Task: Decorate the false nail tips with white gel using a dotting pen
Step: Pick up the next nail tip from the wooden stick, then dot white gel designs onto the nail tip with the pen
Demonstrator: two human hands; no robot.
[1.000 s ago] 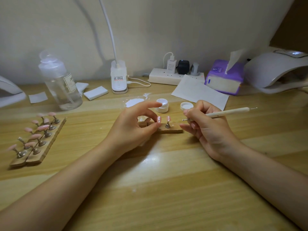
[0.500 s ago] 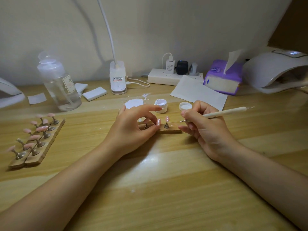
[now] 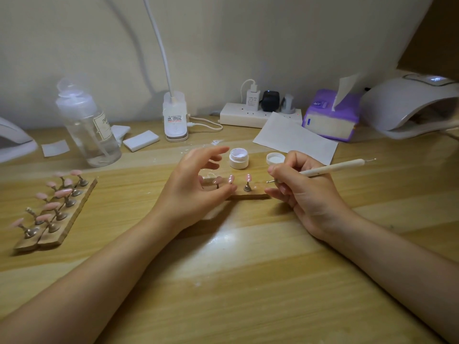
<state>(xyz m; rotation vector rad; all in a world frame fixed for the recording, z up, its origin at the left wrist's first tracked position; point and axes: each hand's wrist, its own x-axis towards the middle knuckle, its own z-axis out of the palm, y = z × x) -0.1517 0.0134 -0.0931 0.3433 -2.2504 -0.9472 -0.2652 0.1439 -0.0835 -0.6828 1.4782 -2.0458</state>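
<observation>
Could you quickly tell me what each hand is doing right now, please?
Left hand: open, fingers relaxed over the small wooden nail stand, gripping nothing.
Right hand: holding the slim white dotting pen.

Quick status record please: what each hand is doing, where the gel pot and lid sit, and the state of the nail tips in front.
left hand: fingers spread, thumb by a dotted tip on the small wooden stand
right hand: grips dotting pen, metal end pointing at the stand
gel pot: open, behind stand
lid: off, right of pot
front nail tips: two show white dots
spare rack: far left, pink tips
</observation>
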